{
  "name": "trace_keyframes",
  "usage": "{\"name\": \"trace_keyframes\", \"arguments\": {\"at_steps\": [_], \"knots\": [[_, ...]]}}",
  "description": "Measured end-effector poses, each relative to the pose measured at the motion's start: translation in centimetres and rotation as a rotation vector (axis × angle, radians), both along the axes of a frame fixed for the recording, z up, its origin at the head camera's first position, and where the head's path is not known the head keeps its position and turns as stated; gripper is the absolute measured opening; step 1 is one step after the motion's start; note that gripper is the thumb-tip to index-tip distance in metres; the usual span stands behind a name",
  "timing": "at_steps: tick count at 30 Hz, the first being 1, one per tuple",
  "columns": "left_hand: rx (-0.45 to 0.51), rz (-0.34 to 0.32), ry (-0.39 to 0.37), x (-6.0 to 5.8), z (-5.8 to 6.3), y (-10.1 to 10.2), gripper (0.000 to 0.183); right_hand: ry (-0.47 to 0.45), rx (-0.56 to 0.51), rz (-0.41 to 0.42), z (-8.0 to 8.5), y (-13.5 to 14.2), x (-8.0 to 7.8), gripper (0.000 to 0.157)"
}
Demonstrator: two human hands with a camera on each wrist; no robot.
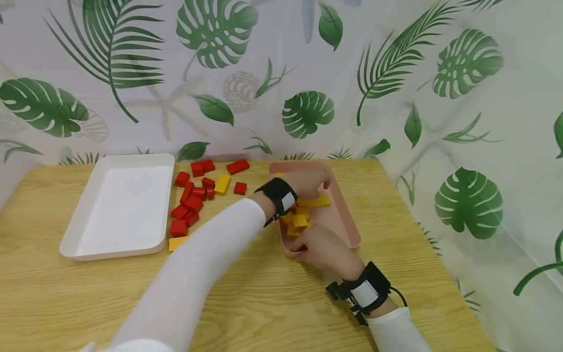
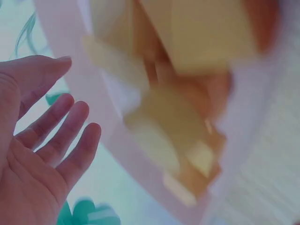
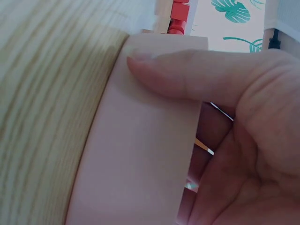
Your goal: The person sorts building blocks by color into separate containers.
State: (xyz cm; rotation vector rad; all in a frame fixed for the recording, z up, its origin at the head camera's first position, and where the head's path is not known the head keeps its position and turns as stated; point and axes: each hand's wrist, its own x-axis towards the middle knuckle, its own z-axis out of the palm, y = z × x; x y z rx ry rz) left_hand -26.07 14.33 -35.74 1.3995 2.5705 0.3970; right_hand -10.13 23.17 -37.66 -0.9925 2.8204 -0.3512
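Note:
A pink tray (image 1: 346, 222) with yellow blocks (image 1: 300, 221) heaped along its left side sits on the right of the table. My left hand (image 1: 310, 183) reaches over the far part of this tray. In the left wrist view its fingers (image 2: 77, 150) are slightly bent and hold nothing, beside the blurred blocks. With the thumb on the outer wall and the fingers inside, my right hand (image 1: 325, 252) grips the tray's near edge. The right wrist view shows the thumb (image 3: 164, 75) flat against the pink wall. Part of the heap is hidden under my left wrist.
A white tray (image 1: 132, 205) stands on the left. Between the trays lie several red blocks (image 1: 193, 203), a yellow block (image 1: 222, 185) and another yellow block (image 1: 177, 243) partly behind my left sleeve. A leaf-patterned curtain (image 1: 259, 132) hangs behind the wooden table (image 1: 264, 303).

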Motion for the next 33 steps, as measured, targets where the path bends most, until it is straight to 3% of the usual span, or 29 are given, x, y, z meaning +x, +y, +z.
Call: {"name": "trace_keyframes", "arguments": {"at_steps": [4, 9, 18, 24, 29, 33], "knots": [[-0.084, 0.136, -0.009, -1.2, 1.1, -3.2, 0.023, -0.035, 0.037, -0.037, 0.2, -0.2, 0.0, 0.011], [-0.126, 0.271, -0.032, -2.1, 1.3, -8.3, 0.025, -0.046, 0.054, -0.064, 0.2, -0.2, -0.1, 0.009], [-0.153, 0.376, -0.001, -2.3, -0.7, -15.9, 0.027, -0.062, 0.021, -0.065, 0.3, -0.5, 0.0, 0.008], [-0.146, 0.431, -0.053, -1.6, -1.4, -17.8, 0.026, -0.064, 0.03, -0.07, 0.1, -0.3, 0.0, 0.01], [-0.127, 0.471, -0.041, -1.4, -2.2, -18.7, 0.019, -0.052, 0.036, -0.057, 0.1, -0.3, -0.1, 0.007], [-0.116, 0.462, -0.03, -1.3, -2.6, -18.9, 0.015, -0.053, 0.028, -0.054, 0.1, -0.3, -0.2, 0.006]]}}
